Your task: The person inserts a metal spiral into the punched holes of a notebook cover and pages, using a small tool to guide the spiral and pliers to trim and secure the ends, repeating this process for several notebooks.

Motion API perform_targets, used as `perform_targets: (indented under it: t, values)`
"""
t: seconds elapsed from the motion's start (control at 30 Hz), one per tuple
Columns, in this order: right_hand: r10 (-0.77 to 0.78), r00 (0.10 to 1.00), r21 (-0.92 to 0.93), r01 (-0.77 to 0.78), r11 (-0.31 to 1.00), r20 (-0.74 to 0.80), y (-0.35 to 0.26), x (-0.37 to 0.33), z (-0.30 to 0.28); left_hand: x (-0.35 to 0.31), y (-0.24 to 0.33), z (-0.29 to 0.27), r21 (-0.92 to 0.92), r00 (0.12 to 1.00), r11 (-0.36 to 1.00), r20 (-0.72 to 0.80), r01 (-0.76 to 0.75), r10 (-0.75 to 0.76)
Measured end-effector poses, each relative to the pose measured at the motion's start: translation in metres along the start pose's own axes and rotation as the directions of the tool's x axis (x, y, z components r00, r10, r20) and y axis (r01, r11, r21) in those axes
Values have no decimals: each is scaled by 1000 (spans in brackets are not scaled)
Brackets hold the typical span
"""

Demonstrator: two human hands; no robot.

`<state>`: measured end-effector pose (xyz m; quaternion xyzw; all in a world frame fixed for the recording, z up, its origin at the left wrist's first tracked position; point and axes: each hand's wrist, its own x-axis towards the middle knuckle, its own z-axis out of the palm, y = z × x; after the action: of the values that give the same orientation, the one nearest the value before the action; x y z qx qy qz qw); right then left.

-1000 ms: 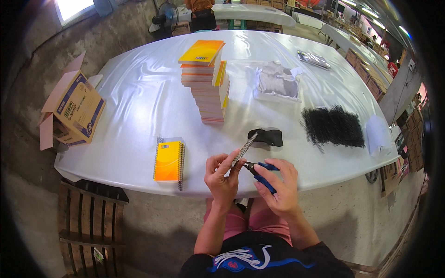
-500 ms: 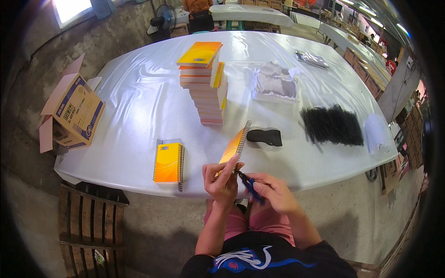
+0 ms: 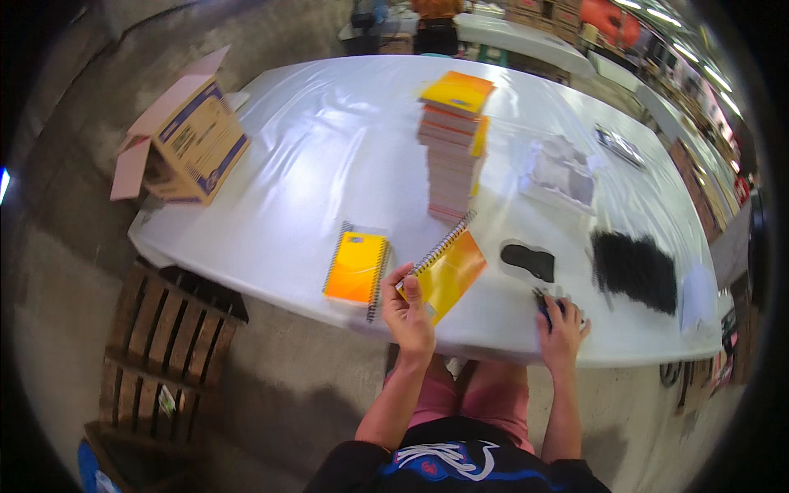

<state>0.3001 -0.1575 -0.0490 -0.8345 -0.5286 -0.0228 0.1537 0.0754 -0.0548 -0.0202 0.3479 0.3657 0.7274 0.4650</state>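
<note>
My left hand [image 3: 408, 316] pinches a yellow-orange spiral notebook [image 3: 452, 277] by its corner and tilts it above the table's near edge; its wire coil [image 3: 446, 244] runs along the upper left side. To the right, my right hand [image 3: 564, 329] rests low at the tabletop with fingers curled over dark blue-handled pliers [image 3: 546, 306], whose jaws point away from me. A small pile of yellow spiral notebooks [image 3: 357, 267] lies to the left of my left hand. Just beyond the pliers is a flat black object [image 3: 528, 261], its kind unclear.
A tall stack of unbound notebooks [image 3: 452, 164] stands farther back. Black wire coils [image 3: 633, 271] lie in a heap at right, near a white tray of paper pieces [image 3: 559, 174]. An open carton [image 3: 193, 144] sits on the left corner of the white-covered table [image 3: 312, 164]. A wooden pallet-like seat [image 3: 168, 337] stands lower left.
The pliers have left the notebook's coil and moved right and down to the tabletop with my right hand. My left hand has turned the notebook so its cover faces up. The view has shifted left.
</note>
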Motion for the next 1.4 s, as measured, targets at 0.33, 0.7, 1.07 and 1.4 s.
perform_targets:
  t: [0.33,0.7,1.07,1.4]
  values:
    - [-208,966,969,-186,-160,151,-140,31,-19,6,27,-28,34,987,990,-77,-137,139]
    - [-449,891,983,140,115,-74,-267,133,47,76,38,-111,822,921,519,17,-234,389]
    - [-379,925,929,166,331,-31,-271,121,124,85,12,-146,812,929,493,152,-312,339]
    - [-282,448,232,794,562,-848,-245,164,-59,81,25,-155,737,974,668,-62,-103,219]
